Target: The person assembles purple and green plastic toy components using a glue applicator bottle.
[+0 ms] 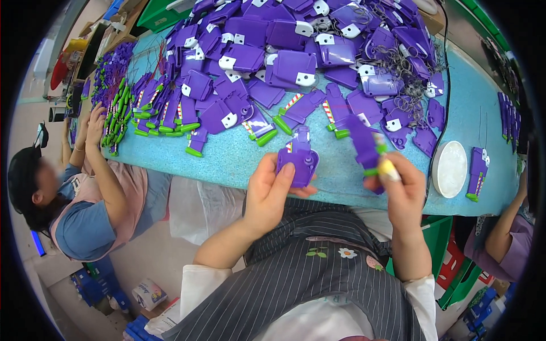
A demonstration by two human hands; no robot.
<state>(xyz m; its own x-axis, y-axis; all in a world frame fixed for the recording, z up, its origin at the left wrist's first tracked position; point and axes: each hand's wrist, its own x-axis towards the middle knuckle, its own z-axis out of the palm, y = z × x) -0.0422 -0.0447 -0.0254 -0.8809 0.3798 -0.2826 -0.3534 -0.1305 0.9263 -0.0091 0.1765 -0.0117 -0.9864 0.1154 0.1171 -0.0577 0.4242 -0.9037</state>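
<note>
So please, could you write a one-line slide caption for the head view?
Left hand and right hand each hold a purple plastic part above a blue table heaped with similar pieces.

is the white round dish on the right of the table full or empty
Empty: the white round dish shows only its bare white inside, with nothing lying in it. It sits on the turquoise table.

Bright, even overhead light with soft shadows and saturated colour. The left hand [272, 190] is sharp; the right hand [401, 190] is slightly smeared by motion, as is the purple part [364, 145] it holds. Beyond both hands the table edge [227, 173] bows from fisheye distortion. A black vignette rings the corners. Little glare.
</note>
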